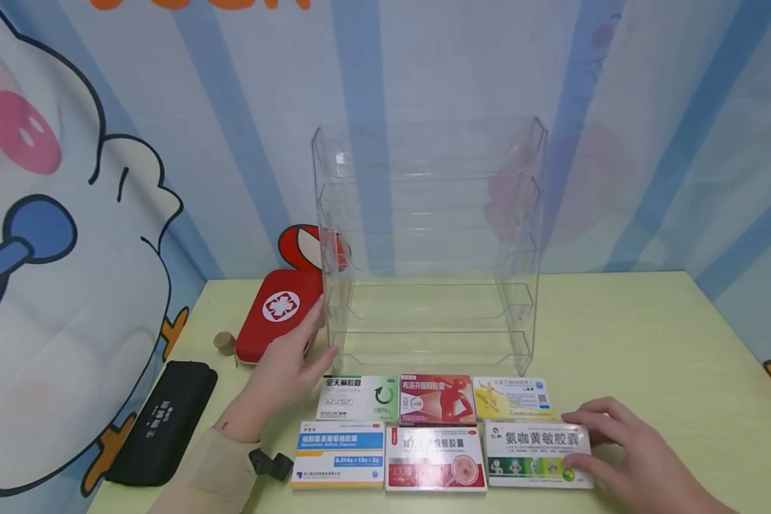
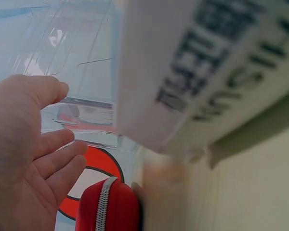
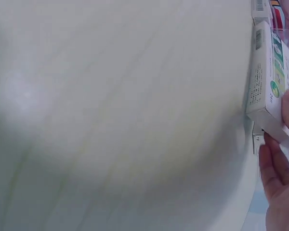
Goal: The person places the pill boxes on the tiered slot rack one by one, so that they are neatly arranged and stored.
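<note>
My right hand [image 1: 623, 450] pinches the right end of a white and green medicine box [image 1: 533, 435], its thumb on the printed face and fingers along the far edge. That box lies at the right of the front row. Two more boxes are beside it, one white and red [image 1: 435, 482] and one blue, white and yellow [image 1: 338, 435]. Behind them are a green and white box [image 1: 353, 407], a red box [image 1: 417, 410] and a yellow and white box [image 1: 507, 407]. My left hand [image 1: 283, 368], fingers loosely extended, is at the lower left side of a clear tiered rack [image 1: 430, 333].
A red zip case [image 1: 257, 325] with a white cross emblem lies behind my left hand. Beside it is a small wooden cylinder [image 1: 224, 343]. A black case [image 1: 167, 421] sits at the table's left edge. A printed curtain [image 1: 437, 64] hangs behind the table.
</note>
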Demonstrator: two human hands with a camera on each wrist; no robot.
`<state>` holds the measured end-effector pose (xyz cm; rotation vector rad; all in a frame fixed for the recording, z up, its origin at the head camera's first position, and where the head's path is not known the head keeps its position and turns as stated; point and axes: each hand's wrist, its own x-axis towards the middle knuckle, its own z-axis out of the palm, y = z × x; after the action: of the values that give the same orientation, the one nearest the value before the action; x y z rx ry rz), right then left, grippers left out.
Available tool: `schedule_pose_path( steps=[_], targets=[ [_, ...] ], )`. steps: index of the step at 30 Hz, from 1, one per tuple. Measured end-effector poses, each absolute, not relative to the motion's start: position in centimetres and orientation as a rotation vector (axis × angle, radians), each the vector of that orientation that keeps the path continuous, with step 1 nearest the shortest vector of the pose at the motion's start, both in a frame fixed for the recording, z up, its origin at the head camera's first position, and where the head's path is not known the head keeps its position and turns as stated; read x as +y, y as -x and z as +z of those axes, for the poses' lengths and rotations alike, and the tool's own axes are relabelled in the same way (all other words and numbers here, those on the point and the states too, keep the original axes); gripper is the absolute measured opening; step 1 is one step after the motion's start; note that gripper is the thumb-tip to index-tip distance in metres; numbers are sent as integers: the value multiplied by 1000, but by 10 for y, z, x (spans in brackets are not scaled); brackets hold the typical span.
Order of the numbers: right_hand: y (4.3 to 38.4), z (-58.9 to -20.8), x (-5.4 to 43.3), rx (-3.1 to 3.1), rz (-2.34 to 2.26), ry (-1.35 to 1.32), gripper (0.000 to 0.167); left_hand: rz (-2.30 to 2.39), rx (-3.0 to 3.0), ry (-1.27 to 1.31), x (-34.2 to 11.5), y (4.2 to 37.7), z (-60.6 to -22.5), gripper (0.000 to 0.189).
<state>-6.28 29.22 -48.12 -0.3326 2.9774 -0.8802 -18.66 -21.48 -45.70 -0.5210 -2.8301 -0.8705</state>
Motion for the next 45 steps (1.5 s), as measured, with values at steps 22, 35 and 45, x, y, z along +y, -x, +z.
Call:
schedule_pose_path(
  steps=[22, 35, 45],
  targets=[
    [134, -394, 239, 3191, -1572, 1010, 55, -1006, -2784, 497, -215, 185, -470, 98],
    [197, -330, 191, 3187, -1679, 1081, 36, -1044, -2748, 548, -215, 186, -471, 94],
    [248, -290, 167, 3249, -1751, 1163, 30, -1034, -2757, 535, -215, 185, -476, 94]
  ],
)
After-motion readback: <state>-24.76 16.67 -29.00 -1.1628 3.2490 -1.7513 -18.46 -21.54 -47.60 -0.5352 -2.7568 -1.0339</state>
